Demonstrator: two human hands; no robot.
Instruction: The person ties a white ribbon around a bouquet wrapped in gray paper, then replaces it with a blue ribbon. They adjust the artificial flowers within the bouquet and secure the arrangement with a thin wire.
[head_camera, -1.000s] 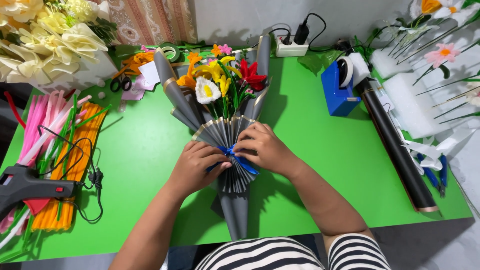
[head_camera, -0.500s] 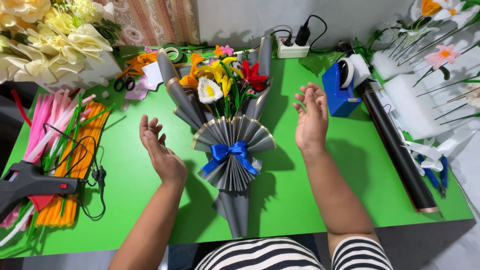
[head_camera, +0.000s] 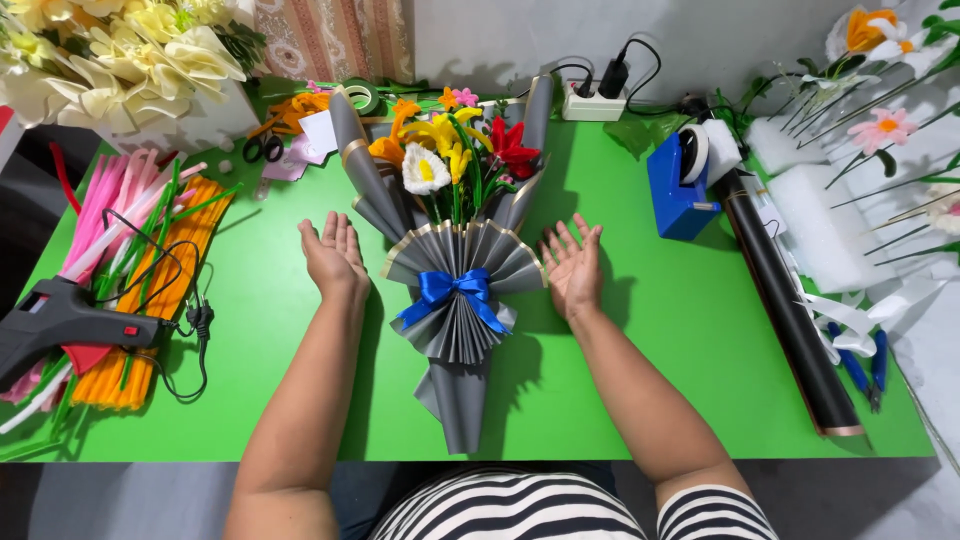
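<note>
You see a bouquet wrapped in matt grey paper, pleated, with a thin gold edge, and tied with a glossy blue satin bow. Its flowers look fuzzy, like the pipe cleaners at the left. The tabletop is smooth matt green. The glue gun is dull black plastic, the roll semi-glossy black

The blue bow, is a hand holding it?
No, the blue bow lies untouched on the bouquet, with the left hand and right hand open beside it.
</note>
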